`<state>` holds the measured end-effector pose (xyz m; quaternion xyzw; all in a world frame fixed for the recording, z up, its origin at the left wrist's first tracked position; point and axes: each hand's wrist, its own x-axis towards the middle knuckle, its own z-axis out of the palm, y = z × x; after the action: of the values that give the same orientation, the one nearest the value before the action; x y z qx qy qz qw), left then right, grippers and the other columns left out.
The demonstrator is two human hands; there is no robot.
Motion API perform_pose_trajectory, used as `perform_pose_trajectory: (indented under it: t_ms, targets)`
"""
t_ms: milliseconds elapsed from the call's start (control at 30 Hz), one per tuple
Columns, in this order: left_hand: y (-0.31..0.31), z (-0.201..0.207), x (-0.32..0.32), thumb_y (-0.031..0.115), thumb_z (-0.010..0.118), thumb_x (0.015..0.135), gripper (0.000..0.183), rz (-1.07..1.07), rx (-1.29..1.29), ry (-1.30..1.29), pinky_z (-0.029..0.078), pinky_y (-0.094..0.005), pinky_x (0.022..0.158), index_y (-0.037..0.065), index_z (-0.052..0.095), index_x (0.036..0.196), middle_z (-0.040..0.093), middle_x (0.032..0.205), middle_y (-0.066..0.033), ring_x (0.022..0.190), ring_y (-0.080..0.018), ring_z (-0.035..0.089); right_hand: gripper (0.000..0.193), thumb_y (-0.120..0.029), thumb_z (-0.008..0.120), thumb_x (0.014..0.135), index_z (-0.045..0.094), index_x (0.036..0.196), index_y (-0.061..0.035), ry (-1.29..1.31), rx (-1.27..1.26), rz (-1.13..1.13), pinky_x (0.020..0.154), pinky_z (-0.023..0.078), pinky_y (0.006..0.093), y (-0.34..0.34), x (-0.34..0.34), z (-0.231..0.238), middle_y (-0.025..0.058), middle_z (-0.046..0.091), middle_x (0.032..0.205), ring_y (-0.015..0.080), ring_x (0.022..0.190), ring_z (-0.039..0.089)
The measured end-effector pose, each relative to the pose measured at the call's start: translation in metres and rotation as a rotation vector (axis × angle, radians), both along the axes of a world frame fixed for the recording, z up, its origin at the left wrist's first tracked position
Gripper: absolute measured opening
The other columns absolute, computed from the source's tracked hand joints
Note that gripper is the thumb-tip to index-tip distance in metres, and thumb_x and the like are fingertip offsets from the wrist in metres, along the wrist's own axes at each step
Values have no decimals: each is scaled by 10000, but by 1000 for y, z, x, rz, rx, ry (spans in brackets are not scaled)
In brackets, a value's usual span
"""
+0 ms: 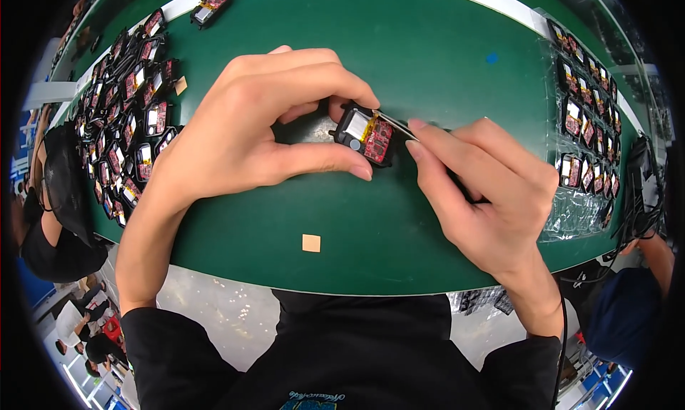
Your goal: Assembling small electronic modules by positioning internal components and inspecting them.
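Between the thumb and fingers of my left hand [264,124] is a small black device housing [365,134], held above the green table. Its open face shows a red circuit board, a silver battery and a strip of yellow tape. My right hand [492,181] pinches a pair of thin metal tweezers [397,124]. The tweezers' tip reaches the upper edge of the housing, near the yellow tape and my left fingertips. Whether the tip grips anything is too small to make out.
A heap of similar open housings [128,117] lies at the left. More stand in rows on clear plastic [571,217] at the right. One single housing [212,7] sits at the far left. A tan square [311,243] lies on the green table [399,246] near its front edge. People sit on both sides.
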<state>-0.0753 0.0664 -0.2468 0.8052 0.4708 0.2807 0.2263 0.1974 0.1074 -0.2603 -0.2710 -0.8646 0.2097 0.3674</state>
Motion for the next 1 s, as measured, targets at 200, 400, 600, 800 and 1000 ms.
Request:
perform_pose_trajectory:
  t_ms: [200,400,600,800,1000]
  targets:
    - [6,-6,-9,259,1044,697,589,-54,-97,-58,392,-275,614,32,834,1197,752,984,-42,781,-138,577,224,65,873,859,879,1073,-5,3,-221,28,520,342,259,4,4,2,20,665,729,71,571,504]
    - [7,-6,-10,260,1039,699,590,-110,-60,-66,386,-274,613,30,837,1204,764,1007,-48,782,-131,573,198,60,860,875,881,1061,-4,18,-346,43,524,315,251,5,5,5,16,664,717,57,571,502]
    - [9,-2,-8,282,1034,705,604,-121,-73,-66,370,-272,606,22,836,1214,769,1016,-54,780,-125,574,204,63,861,873,882,1064,-5,26,-340,52,522,308,254,6,4,4,10,663,716,53,569,490]
    - [11,-4,-7,301,1023,725,580,-168,21,-37,416,-287,619,0,839,1186,770,1018,-78,811,-155,629,201,64,861,872,880,1060,-2,16,-305,52,521,305,256,6,5,3,10,651,711,53,570,487]
    - [9,-2,-7,310,1016,735,567,-155,12,-11,418,-287,621,-11,837,1167,770,1021,-93,810,-159,636,209,71,855,859,878,1055,2,52,-325,68,521,309,257,8,5,-2,16,651,705,59,561,486]
